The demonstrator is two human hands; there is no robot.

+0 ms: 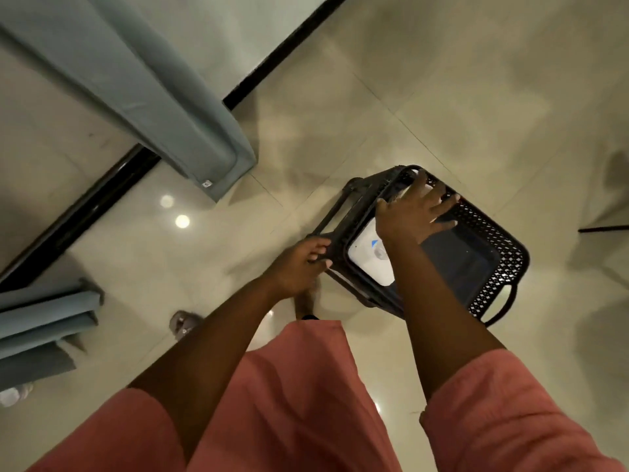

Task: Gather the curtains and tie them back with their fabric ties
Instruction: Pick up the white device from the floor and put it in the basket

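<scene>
Both hands are on a black perforated plastic basket (442,253), held tilted above the pale tiled floor (442,97): the left hand (299,267) has its fingers curled round the near rim, and the right hand (413,216) lies over the far top edge with fingers spread apart, their tips hooked on the rim. The curtains, the task's own things, hang untouched well to the left; one blue-grey curtain (153,97) drops to the floor near the dark skirting (78,212), and a second curtain panel (44,321) shows at the left edge. No fabric tie can be made out. The likeliest trouble lies with the basket: it is tilted, and a white object (371,253) inside (what it is cannot be told) could slide out if the rim dips further. The right hand's spread hold looks weaker than a full grip, so a quick swing might let the basket twist. The floor is glossy, and a grey slipper (185,323) lies by the person's foot, so a careless step toward the curtains risks a slip or trip.
</scene>
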